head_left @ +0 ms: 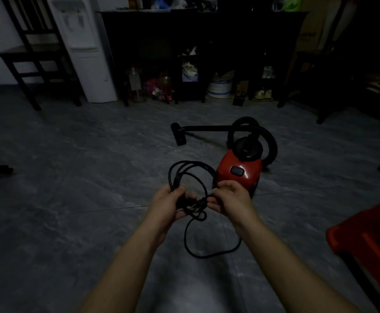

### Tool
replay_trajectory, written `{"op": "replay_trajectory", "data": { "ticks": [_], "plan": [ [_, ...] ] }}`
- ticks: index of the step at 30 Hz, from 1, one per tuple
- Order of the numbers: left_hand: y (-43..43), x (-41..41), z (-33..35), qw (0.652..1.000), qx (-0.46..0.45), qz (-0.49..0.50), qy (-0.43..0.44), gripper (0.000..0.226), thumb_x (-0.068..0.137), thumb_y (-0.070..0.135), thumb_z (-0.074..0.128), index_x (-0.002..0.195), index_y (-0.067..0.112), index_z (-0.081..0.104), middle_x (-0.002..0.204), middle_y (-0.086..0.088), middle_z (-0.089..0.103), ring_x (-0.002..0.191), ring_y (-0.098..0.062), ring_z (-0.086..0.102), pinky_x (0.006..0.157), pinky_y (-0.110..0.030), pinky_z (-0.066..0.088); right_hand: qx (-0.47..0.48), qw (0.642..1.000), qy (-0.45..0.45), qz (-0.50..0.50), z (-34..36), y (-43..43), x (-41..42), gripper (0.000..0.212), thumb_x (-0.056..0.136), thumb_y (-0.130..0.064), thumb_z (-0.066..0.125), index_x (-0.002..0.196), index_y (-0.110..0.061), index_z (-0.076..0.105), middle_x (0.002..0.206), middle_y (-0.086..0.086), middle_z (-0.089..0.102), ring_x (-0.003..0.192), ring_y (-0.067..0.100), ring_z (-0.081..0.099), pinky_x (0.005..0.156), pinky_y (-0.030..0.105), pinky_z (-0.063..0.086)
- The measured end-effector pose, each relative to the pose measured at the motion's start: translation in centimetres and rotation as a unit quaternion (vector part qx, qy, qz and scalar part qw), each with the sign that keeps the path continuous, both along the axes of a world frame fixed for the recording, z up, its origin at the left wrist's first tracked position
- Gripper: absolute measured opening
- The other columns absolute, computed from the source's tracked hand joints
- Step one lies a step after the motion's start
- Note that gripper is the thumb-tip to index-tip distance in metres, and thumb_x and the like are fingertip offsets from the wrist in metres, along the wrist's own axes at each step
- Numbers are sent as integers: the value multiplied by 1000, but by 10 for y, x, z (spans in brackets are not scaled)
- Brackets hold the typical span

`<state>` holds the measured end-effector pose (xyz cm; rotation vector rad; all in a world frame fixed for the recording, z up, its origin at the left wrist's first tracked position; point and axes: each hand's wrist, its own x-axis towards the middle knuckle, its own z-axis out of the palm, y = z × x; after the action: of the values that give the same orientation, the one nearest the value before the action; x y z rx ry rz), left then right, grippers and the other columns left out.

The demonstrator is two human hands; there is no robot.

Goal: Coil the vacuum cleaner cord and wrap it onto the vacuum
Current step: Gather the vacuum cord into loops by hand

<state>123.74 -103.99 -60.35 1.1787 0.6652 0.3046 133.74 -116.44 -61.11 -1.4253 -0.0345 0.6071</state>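
A red canister vacuum (241, 175) with a black top sits on the grey tiled floor, just beyond my hands. Its black hose (268, 136) loops behind it and the wand with the floor nozzle (180, 134) lies to the left. Several loops of the black cord (173, 175) stand up between my hands. My left hand (168, 203) grips the gathered loops and the plug end. My right hand (229, 197) pinches the cord on the other side of the coil. One slack loop hangs down below my hands toward the floor.
A dark chair (33, 57) and a white water dispenser (82, 46) stand at the back left. A dark shelf unit (195, 41) with jars, a bucket and shoes under it spans the back wall. A red crate (365, 240) sits at my lower right.
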Motion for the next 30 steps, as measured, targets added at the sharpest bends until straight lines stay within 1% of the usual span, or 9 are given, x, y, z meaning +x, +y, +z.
{"op": "replay_trajectory", "data": {
  "ticks": [6, 9, 12, 14, 17, 21, 24, 27, 30],
  "plan": [
    [-2, 1, 0, 999, 2, -43, -29, 13, 96, 12, 59, 107, 6, 63, 103, -14, 76, 98, -25, 73, 79, -36, 58, 61, 987, 148, 3, 5, 3, -2, 8, 94, 6, 52, 99, 0, 55, 83, 19, 72, 62, 16, 73, 56, 24, 61],
    [-4, 1, 0, 995, -13, -79, -61, 31, 87, -1, 67, 117, 1, 60, 109, -15, 74, 103, -28, 71, 87, -39, 58, 138, 961, 238, -13, 7, 1, 1, 11, 95, 7, 49, 90, 3, 58, 77, 18, 75, 62, 14, 73, 58, 22, 61],
    [-6, 1, -1, 994, 3, -80, -74, 38, 83, -9, 67, 119, -1, 56, 109, -15, 74, 100, -24, 72, 89, -37, 57, 173, 947, 271, 20, 5, 1, 2, 18, 97, 5, 44, 93, 9, 61, 99, 23, 75, 62, 11, 72, 63, 19, 59],
    [-5, 2, -1, 994, 24, -65, -79, 35, 86, -7, 66, 119, 0, 57, 108, -14, 75, 99, -24, 72, 89, -36, 57, 170, 945, 278, 20, 2, 2, 2, 17, 97, 4, 47, 102, 11, 62, 98, 22, 75, 63, 13, 73, 58, 21, 61],
    [-4, 4, -1, 995, 41, -42, -83, 26, 91, 1, 64, 116, 3, 58, 104, -11, 76, 101, -25, 72, 88, -37, 58, 70, 976, 204, 37, -1, 2, 4, 12, 95, -3, 58, 103, 3, 65, 86, 15, 74, 66, 17, 73, 57, 26, 60],
    [2, 2, -6, 994, 79, -16, -79, 16, 94, 14, 64, 109, 8, 64, 98, -10, 77, 97, -24, 73, 88, -39, 58, -144, 985, -35, 90, -10, -4, 6, 27, 86, -26, 75, 96, -8, 59, 91, 9, 72, 75, 19, 72, 67, 32, 61],
    [10, 2, -9, 992, 102, 6, -67, 20, 96, 27, 62, 101, 9, 69, 92, -8, 77, 93, -24, 73, 84, -38, 59, -186, 967, -150, 89, -20, -5, 8, 34, 78, -27, 81, 96, -13, 55, 85, 5, 66, 77, 17, 65, 72, 33, 56],
    [14, 2, -11, 993, 112, 17, -45, 25, 96, 36, 60, 98, 15, 72, 84, -4, 75, 85, -18, 73, 82, -36, 58, -186, 954, -212, 102, -25, -6, 9, 36, 78, -20, 81, 106, -14, 58, 90, 5, 63, 76, 11, 61, 66, 20, 53],
    [15, 2, -13, 993, 117, -1, -18, 35, 97, 38, 57, 105, 6, 70, 76, -6, 69, 74, -18, 67, 78, -35, 54, -157, 950, -252, 98, -22, -7, 10, 36, 83, -14, 77, 114, -15, 59, 100, 7, 63, 75, 8, 58, 65, 13, 52]
  ]
}}
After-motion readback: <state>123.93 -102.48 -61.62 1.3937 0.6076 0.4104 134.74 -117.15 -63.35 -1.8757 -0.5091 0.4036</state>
